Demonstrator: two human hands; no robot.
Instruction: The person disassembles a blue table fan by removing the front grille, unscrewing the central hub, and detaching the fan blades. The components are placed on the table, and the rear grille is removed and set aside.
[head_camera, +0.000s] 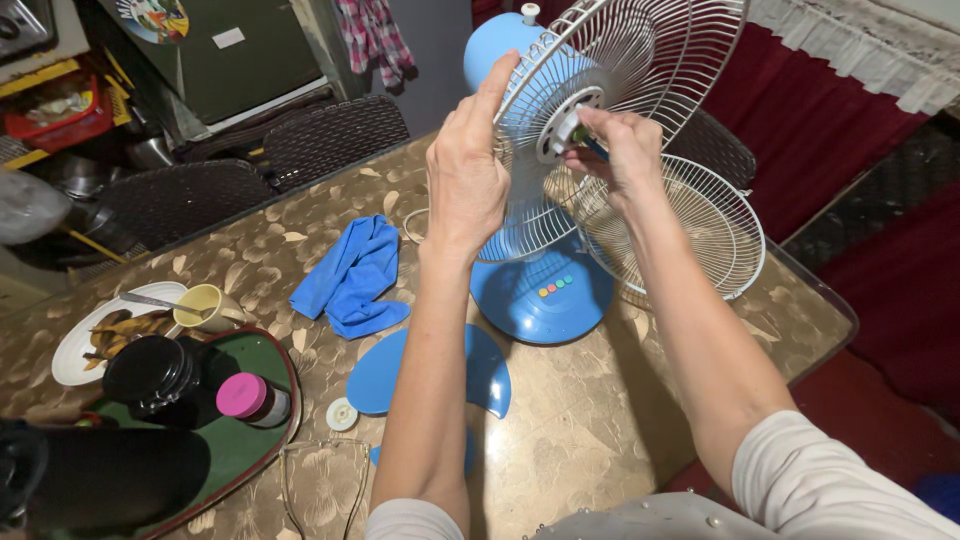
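- Up at twelve o'clock on the patterned table stands a blue table fan, its round base carrying a short row of coloured buttons.
- Her left hand lies flat and open against the rear wire guard, fingers stretched upward along the rim, steadying it without closing round anything.
- At the guard's hub the right hand is pinched shut, thumb and fingers gripping a small dark tool; what kind of tool I cannot tell.
- Leaning just behind the fan, toward two o'clock, is the loose front wire guard.
- Near six o'clock, under the left forearm, lies the blue fan blade, with a small white round cap just beside it at its seven o'clock.
- A crumpled blue cloth sits toward ten o'clock of the blade.
- Over at nine o'clock a green tray holds a dark jar with a black lid and a small bottle with a pink cap.
- Beyond the tray, a white plate of brown food scraps and a yellow mug.
- Eyeglasses rest at the table's near edge.
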